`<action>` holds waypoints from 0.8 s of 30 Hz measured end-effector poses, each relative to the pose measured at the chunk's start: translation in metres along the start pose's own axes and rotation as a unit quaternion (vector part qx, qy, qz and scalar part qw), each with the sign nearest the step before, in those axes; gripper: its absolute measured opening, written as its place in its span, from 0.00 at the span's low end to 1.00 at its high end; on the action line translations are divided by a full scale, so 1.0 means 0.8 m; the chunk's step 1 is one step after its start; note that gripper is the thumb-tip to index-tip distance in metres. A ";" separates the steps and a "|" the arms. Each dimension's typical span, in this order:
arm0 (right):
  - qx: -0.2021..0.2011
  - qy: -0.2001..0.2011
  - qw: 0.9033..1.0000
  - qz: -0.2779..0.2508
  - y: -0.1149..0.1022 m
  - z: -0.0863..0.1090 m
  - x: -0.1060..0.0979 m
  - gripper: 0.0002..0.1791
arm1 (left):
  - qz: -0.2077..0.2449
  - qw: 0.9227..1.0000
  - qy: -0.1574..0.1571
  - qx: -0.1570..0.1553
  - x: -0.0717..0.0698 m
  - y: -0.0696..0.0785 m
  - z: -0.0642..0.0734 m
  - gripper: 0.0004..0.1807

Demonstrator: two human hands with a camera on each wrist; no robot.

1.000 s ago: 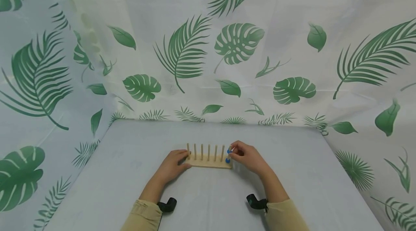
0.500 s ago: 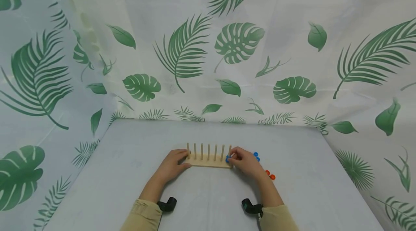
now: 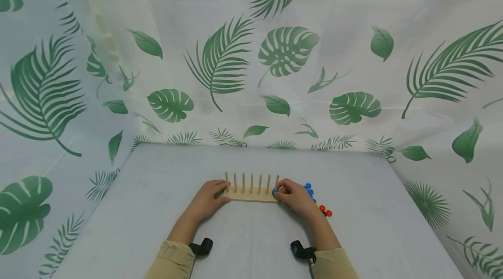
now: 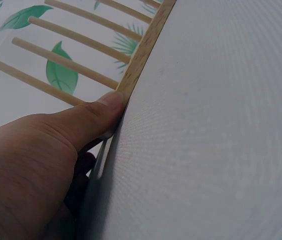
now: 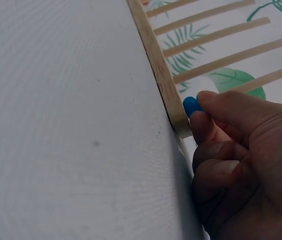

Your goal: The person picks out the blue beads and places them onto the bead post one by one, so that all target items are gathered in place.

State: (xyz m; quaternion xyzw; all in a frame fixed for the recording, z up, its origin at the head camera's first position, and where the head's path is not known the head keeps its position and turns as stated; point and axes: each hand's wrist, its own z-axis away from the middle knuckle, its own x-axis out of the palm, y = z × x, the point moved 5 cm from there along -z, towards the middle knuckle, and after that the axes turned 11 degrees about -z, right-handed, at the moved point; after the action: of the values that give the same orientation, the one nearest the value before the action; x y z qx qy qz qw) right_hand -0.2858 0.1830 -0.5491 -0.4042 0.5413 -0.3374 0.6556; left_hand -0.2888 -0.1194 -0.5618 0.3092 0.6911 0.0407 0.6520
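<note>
A wooden peg board (image 3: 251,197) with a row of upright pegs stands on the table. My left hand (image 3: 210,198) grips its left end; in the left wrist view the thumb (image 4: 112,100) presses the board's front edge, while the other fingers are mostly hidden. At the opposite end, my right hand (image 3: 294,196) pinches a blue bead (image 5: 196,105) between thumb and index finger, low on the rightmost peg (image 3: 277,179). Blue shows right against the board's base in the right wrist view, where two beads seem stacked; the fingers partly cover them.
Several loose blue beads (image 3: 308,186) lie right of my right hand. Red beads (image 3: 329,213) sit closer to the forearm, with a little yellow and dark blue beside them, partly hidden by the arm. A leaf-patterned curtain (image 3: 251,74) rises behind the table (image 3: 177,165).
My right hand has lowered the blue bead down the rightmost peg to its base. The forearm has shifted left, uncovering loose beads. My left hand keeps its grip on the board.
</note>
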 end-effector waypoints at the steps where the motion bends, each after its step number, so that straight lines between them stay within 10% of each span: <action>1: 0.000 0.000 1.000 -0.001 0.000 0.000 0.000 0.10 | 0.002 1.000 -0.001 -0.002 0.000 0.000 0.000 0.31; 16: -0.008 -0.013 1.000 0.000 -0.005 0.000 -0.002 0.14 | 0.003 1.000 -0.004 -0.003 -0.002 0.001 0.001 0.31; 24: -0.026 0.023 0.998 0.043 -0.025 0.012 -0.046 0.13 | 0.000 1.000 -0.003 -0.002 -0.001 0.000 0.000 0.31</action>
State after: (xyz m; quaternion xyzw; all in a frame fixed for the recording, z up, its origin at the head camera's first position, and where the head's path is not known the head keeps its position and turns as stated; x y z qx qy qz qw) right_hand -0.2835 0.2078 -0.5146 -0.3900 0.5816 -0.3040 0.6460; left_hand -0.2888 -0.1194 -0.5611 0.3081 0.6890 0.0411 0.6547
